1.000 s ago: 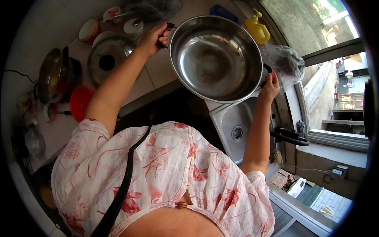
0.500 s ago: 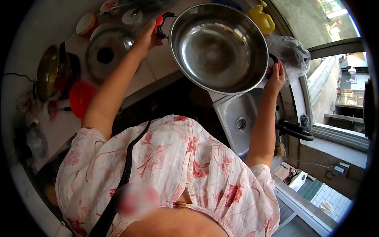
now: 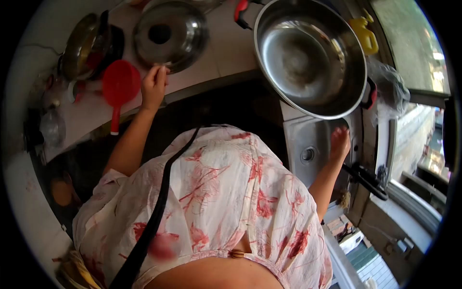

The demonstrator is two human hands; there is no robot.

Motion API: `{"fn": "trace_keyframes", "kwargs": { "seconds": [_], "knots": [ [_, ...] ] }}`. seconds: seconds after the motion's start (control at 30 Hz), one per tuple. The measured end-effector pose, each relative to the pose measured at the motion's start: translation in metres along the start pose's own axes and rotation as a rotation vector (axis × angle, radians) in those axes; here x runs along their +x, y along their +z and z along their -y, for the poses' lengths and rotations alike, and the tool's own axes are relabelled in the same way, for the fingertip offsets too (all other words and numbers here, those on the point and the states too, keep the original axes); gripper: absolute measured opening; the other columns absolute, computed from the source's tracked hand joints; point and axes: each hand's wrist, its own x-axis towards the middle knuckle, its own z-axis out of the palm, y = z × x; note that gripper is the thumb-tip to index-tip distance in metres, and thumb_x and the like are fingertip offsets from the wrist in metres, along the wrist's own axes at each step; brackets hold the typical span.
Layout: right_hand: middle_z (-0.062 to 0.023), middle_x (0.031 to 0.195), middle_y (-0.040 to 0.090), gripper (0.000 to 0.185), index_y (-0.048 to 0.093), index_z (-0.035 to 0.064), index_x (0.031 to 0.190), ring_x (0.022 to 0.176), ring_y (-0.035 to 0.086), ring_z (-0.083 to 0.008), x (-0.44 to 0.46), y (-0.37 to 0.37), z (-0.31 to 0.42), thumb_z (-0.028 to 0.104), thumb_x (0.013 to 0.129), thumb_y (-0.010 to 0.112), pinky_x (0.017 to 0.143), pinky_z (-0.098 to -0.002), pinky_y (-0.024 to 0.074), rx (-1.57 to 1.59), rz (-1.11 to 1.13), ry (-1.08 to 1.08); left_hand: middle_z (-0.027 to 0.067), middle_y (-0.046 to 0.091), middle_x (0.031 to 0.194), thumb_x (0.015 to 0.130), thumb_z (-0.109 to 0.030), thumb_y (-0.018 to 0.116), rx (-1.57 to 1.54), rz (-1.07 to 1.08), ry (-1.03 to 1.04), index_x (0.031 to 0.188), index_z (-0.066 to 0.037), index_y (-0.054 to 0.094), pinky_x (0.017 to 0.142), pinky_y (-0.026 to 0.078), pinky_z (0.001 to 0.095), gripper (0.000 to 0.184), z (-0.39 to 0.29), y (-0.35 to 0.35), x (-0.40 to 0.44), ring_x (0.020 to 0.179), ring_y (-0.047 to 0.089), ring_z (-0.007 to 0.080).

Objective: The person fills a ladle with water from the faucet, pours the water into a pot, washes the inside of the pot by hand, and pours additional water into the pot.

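A wide steel pan [image 3: 308, 62] with red-and-black side handles stands at the counter corner, overlapping the far edge of the sink [image 3: 308, 135]. My right hand [image 3: 340, 144] is over the sink, below the pan's right handle [image 3: 371, 94] and apart from it. It holds nothing, and its fingers look loosely extended, though foreshortened. Over the counter's front edge is my left hand [image 3: 154, 87], its fingers curled together beside the near rim of a glass lid [image 3: 185, 48] with a dark knob. Nothing shows in that hand; whether it touches the lid I cannot tell.
A red dipper [image 3: 120, 84] lies left of my left hand, its handle over the counter edge. Behind it stands a steel pan [image 3: 79, 50]. A yellow jug [image 3: 364, 38] and a clear plastic bag [image 3: 387, 89] are beyond the large pan. A black faucet [image 3: 365, 180] is right of the sink.
Both hands have let go of the steel pan's handles. My left hand has moved back toward the glass lid, my right down over the sink. The view has shifted.
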Motion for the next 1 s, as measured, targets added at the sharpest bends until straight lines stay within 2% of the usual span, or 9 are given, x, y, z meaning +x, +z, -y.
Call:
{"fn": "trace_keyframes", "kwargs": {
  "seconds": [0.03, 0.07, 0.2, 0.27, 0.37, 0.43, 0.5, 0.63, 1.0],
  "knots": [
    [-0.0065, 0.072, 0.060, 0.031, 0.058, 0.0026, 0.099, 0.061, 0.054, -0.0108, 0.017, -0.043, -0.037, 0.029, 0.083, 0.058, 0.056, -0.0228, 0.0447, -0.549, -0.029, 0.104, -0.0014, 0.048, 0.059, 0.089, -0.021, 0.048, 0.033, -0.055, -0.009, 0.083, -0.002, 0.057, 0.050, 0.036, 0.0200, 0.022, 0.017, -0.025, -0.009, 0.053, 0.043, 0.0057],
    [-0.0063, 0.069, 0.061, 0.024, 0.061, 0.0021, 0.094, 0.059, 0.054, -0.0100, 0.019, -0.083, -0.077, 0.022, 0.081, 0.060, 0.055, -0.0201, 0.0445, -1.074, 0.140, -0.297, -0.0011, 0.048, 0.060, 0.089, -0.021, 0.048, 0.133, -0.271, 0.007, 0.084, -0.001, 0.056, 0.050, 0.036, 0.0201, 0.022, 0.033, -0.051, -0.021, 0.053, 0.042, 0.0055],
    [-0.0011, 0.064, 0.056, 0.018, 0.061, 0.0045, 0.092, 0.047, 0.046, -0.0062, -0.020, -0.097, -0.104, 0.018, 0.081, 0.060, 0.038, -0.0184, 0.0357, -0.455, -0.154, 0.107, 0.0091, 0.054, 0.082, 0.086, -0.026, 0.053, 0.598, -0.713, -0.005, 0.094, 0.002, 0.051, 0.064, 0.042, 0.0315, 0.029, 0.065, -0.141, -0.050, 0.071, 0.050, 0.0173],
    [-0.0009, 0.061, 0.053, 0.019, 0.060, 0.0044, 0.094, 0.044, 0.042, -0.0050, -0.023, -0.081, -0.101, 0.019, 0.082, 0.060, 0.035, -0.0181, 0.0316, -0.489, -0.175, 0.144, 0.0200, 0.051, 0.105, 0.079, -0.037, 0.059, 0.954, -0.606, -0.129, 0.102, 0.005, 0.049, 0.081, 0.039, 0.0421, 0.048, 0.073, -0.171, -0.051, 0.095, 0.050, 0.0311],
    [0.0020, 0.054, 0.044, 0.024, 0.060, 0.0050, 0.093, 0.037, 0.033, -0.0043, -0.035, -0.054, -0.087, 0.027, 0.084, 0.056, 0.030, -0.0192, 0.0226, -0.509, -0.273, 0.192, 0.0226, 0.050, 0.110, 0.075, -0.041, 0.062, 1.076, -0.311, -0.383, 0.104, 0.005, 0.049, 0.081, 0.040, 0.0413, 0.055, 0.104, -0.202, -0.053, 0.099, 0.049, 0.0313],
    [0.0031, 0.050, 0.038, 0.029, 0.061, 0.0049, 0.093, 0.035, 0.029, -0.0047, -0.031, -0.049, -0.084, 0.032, 0.086, 0.052, 0.030, -0.0205, 0.0205, -0.435, -0.195, 0.169, 0.0209, 0.054, 0.106, 0.070, -0.042, 0.066, 1.016, -0.264, -0.389, 0.103, 0.006, 0.049, 0.079, 0.042, 0.0392, 0.060, 0.129, -0.222, -0.056, 0.092, 0.055, 0.0289],
    [0.0031, 0.050, 0.038, 0.029, 0.061, 0.0048, 0.093, 0.036, 0.031, -0.0046, -0.034, -0.038, -0.083, 0.031, 0.086, 0.052, 0.030, -0.0205, 0.0214, -0.464, -0.199, 0.129, 0.0114, 0.057, 0.084, 0.076, -0.028, 0.064, 0.449, 0.272, -0.812, 0.097, 0.002, 0.051, 0.072, 0.047, 0.0326, 0.039, 0.121, -0.222, -0.049, 0.070, 0.057, 0.0203],
    [0.0006, 0.055, 0.047, 0.023, 0.060, 0.0052, 0.087, 0.041, 0.040, -0.0050, -0.050, -0.029, -0.085, 0.027, 0.084, 0.055, 0.033, -0.0179, 0.0282, -0.384, -0.273, 0.118, 0.0044, 0.053, 0.073, 0.078, -0.015, 0.059, -0.148, 0.074, -0.843, 0.097, -0.006, 0.050, 0.053, 0.047, 0.0259, 0.022, 0.093, -0.185, -0.066, 0.060, 0.054, 0.0147],
    [0.0000, 0.057, 0.050, 0.017, 0.060, 0.0065, 0.086, 0.043, 0.041, -0.0056, -0.118, -0.025, -0.096, 0.023, 0.082, 0.057, 0.038, -0.0185, 0.0333, -0.271, -0.417, 0.107, 0.0060, 0.046, 0.074, 0.082, -0.022, 0.052, -0.451, 0.452, -0.198, 0.108, -0.001, 0.040, 0.048, 0.039, 0.0218, 0.036, -0.056, -0.065, 0.000, 0.052, 0.046, 0.0122]
  ]
}}
